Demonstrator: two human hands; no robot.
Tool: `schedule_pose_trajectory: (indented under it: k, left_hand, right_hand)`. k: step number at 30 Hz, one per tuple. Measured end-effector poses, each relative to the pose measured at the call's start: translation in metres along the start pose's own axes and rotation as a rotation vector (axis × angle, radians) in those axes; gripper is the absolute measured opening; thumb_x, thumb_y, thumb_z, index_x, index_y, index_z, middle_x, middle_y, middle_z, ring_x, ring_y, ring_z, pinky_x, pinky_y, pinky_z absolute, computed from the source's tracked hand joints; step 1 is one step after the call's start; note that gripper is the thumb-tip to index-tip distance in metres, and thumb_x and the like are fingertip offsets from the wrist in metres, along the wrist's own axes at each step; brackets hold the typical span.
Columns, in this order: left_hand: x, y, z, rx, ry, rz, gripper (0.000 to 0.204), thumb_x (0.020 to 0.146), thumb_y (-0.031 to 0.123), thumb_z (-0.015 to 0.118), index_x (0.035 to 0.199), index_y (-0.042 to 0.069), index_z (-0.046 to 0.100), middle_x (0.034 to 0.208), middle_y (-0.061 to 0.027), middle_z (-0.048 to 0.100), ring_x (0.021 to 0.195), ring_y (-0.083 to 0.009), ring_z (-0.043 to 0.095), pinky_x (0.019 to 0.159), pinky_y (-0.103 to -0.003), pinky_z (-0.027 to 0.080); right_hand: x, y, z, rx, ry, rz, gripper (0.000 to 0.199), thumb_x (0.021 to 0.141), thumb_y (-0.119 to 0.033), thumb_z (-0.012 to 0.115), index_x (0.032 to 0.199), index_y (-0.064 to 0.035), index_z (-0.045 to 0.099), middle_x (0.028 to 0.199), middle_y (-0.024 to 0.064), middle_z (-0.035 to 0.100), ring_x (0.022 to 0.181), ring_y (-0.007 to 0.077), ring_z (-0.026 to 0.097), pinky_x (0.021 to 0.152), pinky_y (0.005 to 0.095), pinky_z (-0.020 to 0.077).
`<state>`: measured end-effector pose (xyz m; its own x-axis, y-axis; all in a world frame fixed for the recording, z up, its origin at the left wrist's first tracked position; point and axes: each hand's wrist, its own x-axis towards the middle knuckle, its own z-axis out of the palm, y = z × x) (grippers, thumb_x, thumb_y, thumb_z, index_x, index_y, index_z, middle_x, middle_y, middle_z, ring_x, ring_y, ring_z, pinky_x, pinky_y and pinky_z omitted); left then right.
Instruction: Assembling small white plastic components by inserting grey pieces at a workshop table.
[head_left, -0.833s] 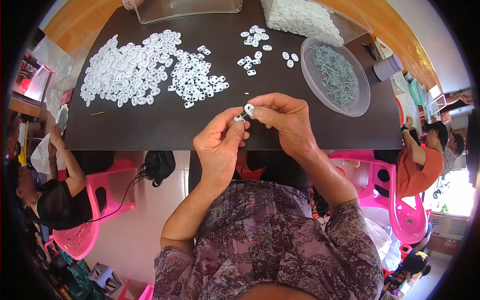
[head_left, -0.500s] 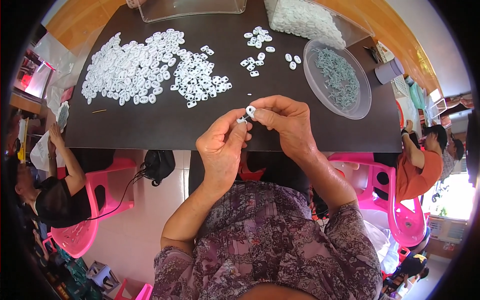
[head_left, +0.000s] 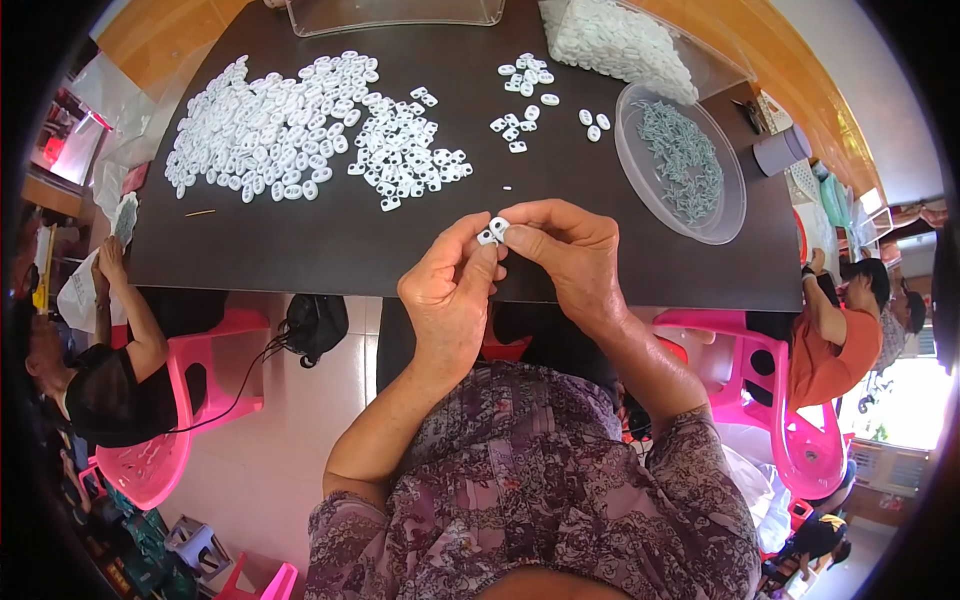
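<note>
Above the table's near edge, my left hand (head_left: pixel 448 290) pinches a small white plastic piece with a dark hole (head_left: pixel 486 238) between thumb and fingers. My right hand (head_left: pixel 568 258) is closed on a white rounded plastic piece (head_left: pixel 498 226). The two pieces sit against each other where my fingertips meet; whether they are joined I cannot tell. Beyond my hands lies a heap of squarish white pieces with holes (head_left: pixel 405 155). To its left spreads a larger pile of white oval pieces (head_left: pixel 265 125).
At the right a round clear tub (head_left: pixel 737 200) holds many grey-green small parts (head_left: pixel 680 155). White pieces (head_left: pixel 620 40) fill a clear box behind it. Small groups of white pieces (head_left: pixel 525 72) lie mid-table. Co-workers sit left (head_left: pixel 130 320) and right (head_left: pixel 840 335) on pink chairs.
The two white pieces, apart with a thin pin between them half a second ago, are now together at my fingertips. My hands have drawn slightly closer. The view has shifted slightly.
</note>
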<state>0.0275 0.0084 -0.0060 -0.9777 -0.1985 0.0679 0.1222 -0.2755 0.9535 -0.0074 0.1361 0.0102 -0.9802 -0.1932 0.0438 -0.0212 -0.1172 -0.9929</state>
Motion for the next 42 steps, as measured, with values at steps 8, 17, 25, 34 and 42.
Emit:
schedule_pose_trajectory:
  k: [8,17,25,34,42]
  left_hand:
    - [0.001,0.001,-0.002,-0.086,-0.021,-0.096,0.024,0.086,-0.001,0.055,0.111,-0.003,0.058,0.078,-0.0035,0.061,0.063,-0.0068,0.056,0.053,-0.018,0.045]
    - [0.003,0.002,-0.005,-0.197,-0.053,-0.134,0.022,0.087,-0.001,0.055,0.108,-0.007,0.057,0.077,-0.0076,0.062,0.062,-0.0091,0.057,0.053,-0.021,0.048]
    - [0.005,0.008,-0.004,-0.218,-0.048,-0.15,0.021,0.088,0.002,0.054,0.106,-0.008,0.058,0.079,-0.0099,0.063,0.064,-0.0106,0.058,0.057,-0.021,0.048]
    - [0.001,0.008,0.002,-0.252,0.003,-0.14,0.021,0.087,0.0,0.055,0.105,-0.008,0.058,0.082,-0.0085,0.063,0.067,-0.0089,0.056,0.062,-0.021,0.047]
    - [0.001,0.005,-0.004,-0.211,-0.036,-0.076,0.019,0.085,0.001,0.059,0.101,-0.008,0.06,0.082,-0.0092,0.064,0.064,-0.0104,0.057,0.058,-0.022,0.048]
  right_hand:
    - [-0.004,0.003,0.003,-0.343,0.024,-0.178,0.014,0.08,0.003,0.061,0.093,0.0016,0.065,0.083,0.0045,0.062,0.077,0.0095,0.058,0.068,0.0226,0.0463]
    - [-0.005,0.003,0.001,-0.676,0.014,-0.507,0.017,0.076,0.003,0.061,0.091,-0.0028,0.065,0.083,0.0071,0.061,0.075,0.0184,0.056,0.066,0.0288,0.0455]
    - [-0.007,-0.004,0.001,-0.775,-0.026,-0.6,0.029,0.069,0.002,0.065,0.097,-0.0041,0.064,0.085,0.0073,0.061,0.076,0.0208,0.056,0.066,0.0303,0.0454]
    - [-0.007,0.004,0.001,-0.732,0.043,-0.655,0.033,0.066,0.003,0.066,0.098,-0.0023,0.063,0.084,0.008,0.061,0.073,0.0202,0.054,0.063,0.0304,0.0452]
    - [-0.01,0.005,0.006,-0.678,0.068,-0.625,0.027,0.067,0.001,0.064,0.093,-0.0004,0.062,0.081,0.0093,0.06,0.07,0.0239,0.054,0.06,0.034,0.0448]
